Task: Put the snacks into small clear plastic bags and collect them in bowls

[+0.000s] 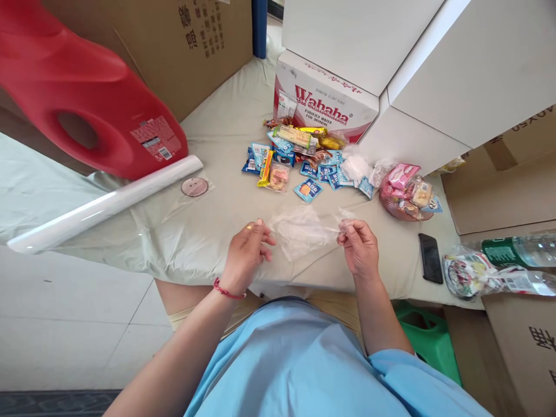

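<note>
In the head view, the right hand [360, 246] pinches one end of a clear plastic bag [299, 231] between thumb and fingertips. The left hand [247, 250] is at the bag's other end, fingers loosely curled; whether they grip it, I cannot tell. The bag spans the gap between both hands, over the table cover [221, 240]. Beyond it, packaged snacks [319, 157] lie before a Wahaha water carton [324, 110]. A black phone [430, 258] lies to the right; leftward, a plastic film roll [104, 205] lies beside a red jug [125, 110].

Thin clear plastic bag [299, 229], wrinkled, spread sideways, right end pinched by right fingers [354, 234].
</note>
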{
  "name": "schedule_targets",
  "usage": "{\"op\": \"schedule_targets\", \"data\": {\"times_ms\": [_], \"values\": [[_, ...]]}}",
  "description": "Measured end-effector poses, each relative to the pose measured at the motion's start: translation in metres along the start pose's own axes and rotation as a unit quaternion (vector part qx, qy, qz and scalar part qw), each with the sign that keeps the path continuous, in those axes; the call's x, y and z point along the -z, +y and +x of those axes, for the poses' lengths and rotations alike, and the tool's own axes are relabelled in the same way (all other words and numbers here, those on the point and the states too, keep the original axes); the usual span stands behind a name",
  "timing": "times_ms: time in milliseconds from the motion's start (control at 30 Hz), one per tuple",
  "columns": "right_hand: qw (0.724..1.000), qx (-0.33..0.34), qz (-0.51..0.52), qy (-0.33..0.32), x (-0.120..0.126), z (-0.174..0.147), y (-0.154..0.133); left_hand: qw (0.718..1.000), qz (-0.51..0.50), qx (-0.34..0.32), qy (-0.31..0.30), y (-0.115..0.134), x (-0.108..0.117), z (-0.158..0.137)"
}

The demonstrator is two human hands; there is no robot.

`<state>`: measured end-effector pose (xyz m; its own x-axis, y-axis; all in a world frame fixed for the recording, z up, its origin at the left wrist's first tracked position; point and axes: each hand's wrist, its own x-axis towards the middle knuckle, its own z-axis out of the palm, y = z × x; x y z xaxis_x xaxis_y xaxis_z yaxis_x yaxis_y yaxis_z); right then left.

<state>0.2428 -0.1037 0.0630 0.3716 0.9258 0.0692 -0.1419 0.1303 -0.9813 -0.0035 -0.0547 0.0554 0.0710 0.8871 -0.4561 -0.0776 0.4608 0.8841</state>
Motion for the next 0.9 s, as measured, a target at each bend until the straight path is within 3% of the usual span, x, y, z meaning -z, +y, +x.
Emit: {"op": "schedule_targets", "data": {"times_ms": [100, 167, 267, 367, 467, 500, 567, 667, 800, 900], "values": [[0.995, 0.043, -0.052, -0.068, 0.005, -0.008, -0.002, 0.986, -0.081, 0.108, -0.095, 0.011, -0.024, 0.004], [0.988, 0.047, -0.103, -0.104, 0.010, -0.016, -0.003, 0.982, -0.105, 0.118, -0.106, 0.015, -0.041, 0.013], [0.979, 0.046, -0.153, -0.129, 0.022, -0.028, -0.005, 0.979, -0.139, 0.112, -0.097, 0.015, -0.066, 0.030], [0.969, 0.033, -0.155, -0.188, 0.039, -0.037, -0.012, 0.972, -0.169, 0.099, -0.128, 0.015, -0.086, 0.039], [0.941, -0.038, -0.183, -0.281, 0.062, -0.038, -0.020, 0.978, -0.168, -0.003, -0.126, 0.018, -0.100, 0.034], [0.941, -0.066, -0.190, -0.273, 0.070, -0.036, -0.021, 0.980, -0.155, -0.051, -0.116, 0.020, -0.104, 0.029], [0.961, -0.092, -0.188, -0.179, 0.083, -0.029, -0.021, 0.979, -0.108, -0.138, -0.108, 0.022, -0.111, 0.018], [0.982, -0.052, -0.177, -0.043, 0.085, -0.011, -0.014, 0.967, -0.027, -0.209, -0.145, 0.023, -0.120, 0.001], [0.973, -0.073, -0.211, -0.052, 0.058, 0.019, 0.008, 0.960, 0.029, -0.234, -0.153, 0.013, -0.116, -0.008], [0.973, -0.123, -0.188, -0.050, 0.040, 0.036, 0.026, 0.975, 0.034, -0.210, -0.061, 0.000, -0.089, -0.003]]}}
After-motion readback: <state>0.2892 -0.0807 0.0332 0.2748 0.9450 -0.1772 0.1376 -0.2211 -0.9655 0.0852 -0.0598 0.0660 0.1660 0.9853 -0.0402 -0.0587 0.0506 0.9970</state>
